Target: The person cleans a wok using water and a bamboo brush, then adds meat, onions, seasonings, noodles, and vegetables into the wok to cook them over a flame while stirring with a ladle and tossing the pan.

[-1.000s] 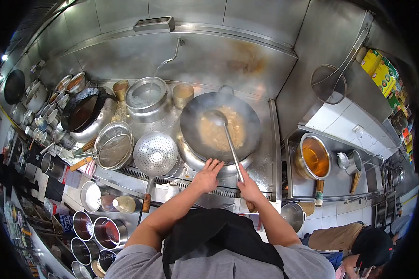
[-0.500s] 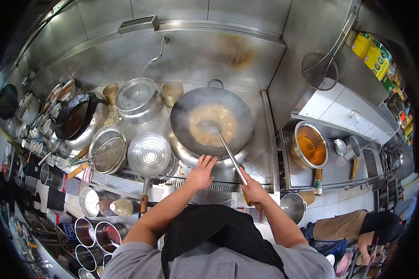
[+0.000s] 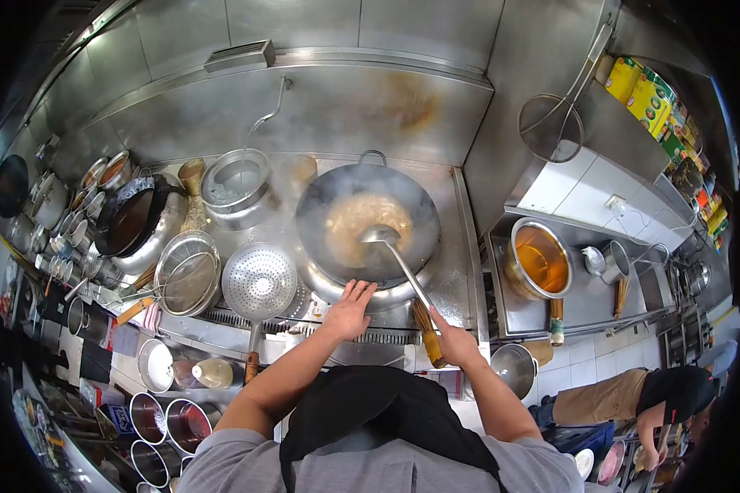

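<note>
Right hand (image 3: 459,341) gripping ladle (image 3: 402,262), ladle's bowl ahead of it in the wok (image 3: 317,197). Left hand (image 3: 350,313) empty, fingers spread, at wok's near rim; strainer (image 3: 260,282) to its left.

The ladle (image 3: 404,267) has moved to the near right part of the wok (image 3: 313,200), the right hand (image 3: 459,343) has slid right, and more of the bamboo brush (image 3: 429,335) shows beside it
</note>
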`<move>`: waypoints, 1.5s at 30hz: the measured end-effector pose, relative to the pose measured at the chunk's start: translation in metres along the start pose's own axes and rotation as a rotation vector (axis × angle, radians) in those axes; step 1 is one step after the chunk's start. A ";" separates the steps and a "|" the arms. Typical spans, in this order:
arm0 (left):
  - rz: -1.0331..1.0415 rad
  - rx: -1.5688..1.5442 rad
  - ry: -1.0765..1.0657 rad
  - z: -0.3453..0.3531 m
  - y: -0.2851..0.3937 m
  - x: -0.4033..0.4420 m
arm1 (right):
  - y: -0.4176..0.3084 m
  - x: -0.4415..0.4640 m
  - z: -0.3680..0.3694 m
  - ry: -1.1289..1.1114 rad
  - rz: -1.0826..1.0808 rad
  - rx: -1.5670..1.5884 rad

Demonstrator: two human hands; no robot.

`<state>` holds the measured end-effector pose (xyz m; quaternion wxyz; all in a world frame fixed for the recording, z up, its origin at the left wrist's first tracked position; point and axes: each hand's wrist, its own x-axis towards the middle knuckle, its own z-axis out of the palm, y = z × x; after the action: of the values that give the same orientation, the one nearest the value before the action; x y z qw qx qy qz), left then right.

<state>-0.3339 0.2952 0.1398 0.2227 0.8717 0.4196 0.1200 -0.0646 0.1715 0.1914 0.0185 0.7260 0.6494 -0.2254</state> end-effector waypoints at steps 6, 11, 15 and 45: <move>0.000 -0.049 -0.014 -0.001 -0.005 0.002 | 0.026 -0.085 -0.083 -0.260 -0.007 0.376; 0.016 -0.055 0.042 0.003 0.000 -0.001 | 0.047 -0.020 0.000 -0.009 -0.056 0.042; 0.028 -0.083 0.001 -0.006 -0.005 0.001 | 0.019 -0.018 -0.031 -0.032 0.019 0.051; -0.390 -0.853 -0.302 0.069 -0.061 -0.180 | -0.054 0.137 -0.015 0.006 -0.275 0.348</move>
<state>-0.4594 0.1673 0.0460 0.6367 0.6156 0.4513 0.1095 -0.1044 0.3127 0.1708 -0.1400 0.6237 0.6935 -0.3324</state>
